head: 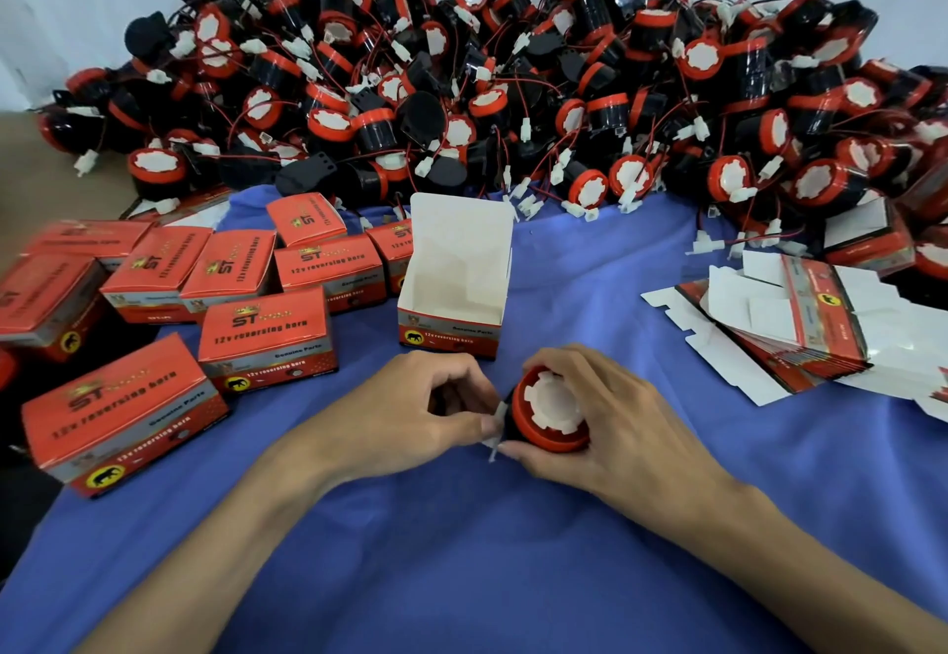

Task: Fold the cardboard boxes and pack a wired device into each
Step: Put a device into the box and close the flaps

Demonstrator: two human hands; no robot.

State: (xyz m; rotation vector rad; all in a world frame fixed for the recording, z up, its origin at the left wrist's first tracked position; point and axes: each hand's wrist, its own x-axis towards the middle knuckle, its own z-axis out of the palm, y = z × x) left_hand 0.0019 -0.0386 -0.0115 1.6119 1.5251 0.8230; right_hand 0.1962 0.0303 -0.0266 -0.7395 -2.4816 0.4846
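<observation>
Blue cloth [461, 551] nearest. Right hand [610, 415] curled round red-and-black horn [551, 412], white face toward camera, low over cloth. Left hand [410, 407] pinches white connector [493, 433] at horn's side. Just behind: open box [454, 289], upright, lid flap raised. Closed boxes [267, 335] left, flat box blanks [800, 325] right. Horn pile [513, 79] at back.

Open box [451, 294] behind hand-held red horn [551, 412]
</observation>
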